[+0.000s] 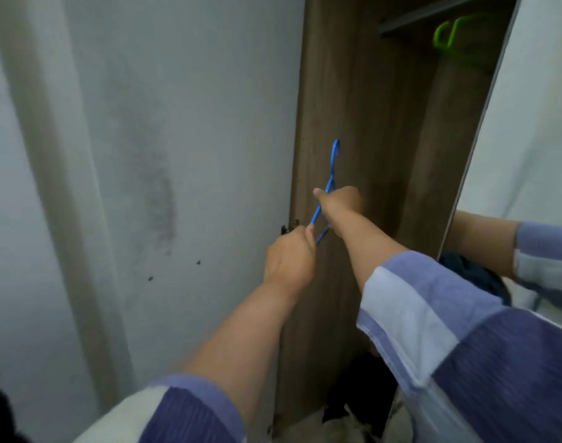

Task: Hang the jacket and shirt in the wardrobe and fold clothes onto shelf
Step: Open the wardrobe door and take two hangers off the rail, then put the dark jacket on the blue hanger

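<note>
At the bottom of the frame are two arms in blue and white striped sleeves point(439, 318), pushed up past the wrists. Low in the middle, at the foot of the wardrobe, lies a blurry heap of dark and white clothes point(353, 414).

A bit farther out, near the middle of the frame, the left hand point(289, 260) is curled tight around the bottom end of a thin blue hanger point(329, 183). Just above it and to the right, the right hand point(340, 204) grips the same hanger higher up, with the thumb pointing left. The hanger stands almost upright, and its hook points up, in front of the brown wardrobe point(363, 107) side.

Farther back, in the upper right, a green hanger point(455, 36) hangs on a dark rail point(433, 12) inside the wardrobe. At the right edge, a mirror door point(529, 139) shows an arm and a sleeve. The left half of the frame is a grey wall point(177, 123) with dark smudges.
</note>
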The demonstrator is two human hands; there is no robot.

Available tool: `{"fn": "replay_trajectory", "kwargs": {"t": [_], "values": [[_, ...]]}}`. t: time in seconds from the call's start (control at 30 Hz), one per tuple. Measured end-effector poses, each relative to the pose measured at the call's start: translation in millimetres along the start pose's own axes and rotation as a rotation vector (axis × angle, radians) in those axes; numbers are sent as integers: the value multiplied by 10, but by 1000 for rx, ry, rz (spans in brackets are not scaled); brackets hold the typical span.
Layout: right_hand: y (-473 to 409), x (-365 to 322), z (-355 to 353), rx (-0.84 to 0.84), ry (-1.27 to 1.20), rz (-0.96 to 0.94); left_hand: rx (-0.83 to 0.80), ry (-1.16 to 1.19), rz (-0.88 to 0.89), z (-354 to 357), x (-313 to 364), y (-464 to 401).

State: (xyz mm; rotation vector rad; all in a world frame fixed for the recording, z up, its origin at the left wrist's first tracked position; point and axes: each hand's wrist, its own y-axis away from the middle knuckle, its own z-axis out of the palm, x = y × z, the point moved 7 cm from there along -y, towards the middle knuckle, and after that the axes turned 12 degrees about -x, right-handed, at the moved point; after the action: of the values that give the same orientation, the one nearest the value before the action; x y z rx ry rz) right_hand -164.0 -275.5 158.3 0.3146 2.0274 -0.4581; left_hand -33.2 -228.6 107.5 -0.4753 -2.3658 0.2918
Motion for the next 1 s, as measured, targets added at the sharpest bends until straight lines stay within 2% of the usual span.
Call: {"fn": "replay_trajectory", "kwargs": {"t": [0.07,0.13,0.27,0.3,0.37,0.43,0.57,0.63,0.7,0.8,1.0], "values": [[205,85,192,-48,64,27,-15,-32,-37,-1,-134,400],[423,171,366,-97,113,55,-68,35,-77,-23,-271,761],[979,268,631,-150,231,69,-303,508,-218,-105,-537,1374],[1155,319,667,-170,251,83,-328,544,-242,-155,-611,1505],[1439,462,756,-199,271,116,-288,433,-250,-334,-780,1782],[1786,573,865,-246,237,132,-147,251,-246,-601,-963,2096],[2771,373,1177,-471,234,-50,97,-150,-243,-1252,-1190,2813],[3252,197,1377,-608,205,-176,167,-351,-266,-1541,-1341,3161],[3649,-23,1587,-679,197,-309,153,-434,-364,-1767,-1562,3515],[4103,-224,1887,-749,175,-362,93,-518,-504,-2037,-1820,4021],[4872,-620,2526,-726,386,-522,175,-583,-514,-2437,-2125,4723]]}}
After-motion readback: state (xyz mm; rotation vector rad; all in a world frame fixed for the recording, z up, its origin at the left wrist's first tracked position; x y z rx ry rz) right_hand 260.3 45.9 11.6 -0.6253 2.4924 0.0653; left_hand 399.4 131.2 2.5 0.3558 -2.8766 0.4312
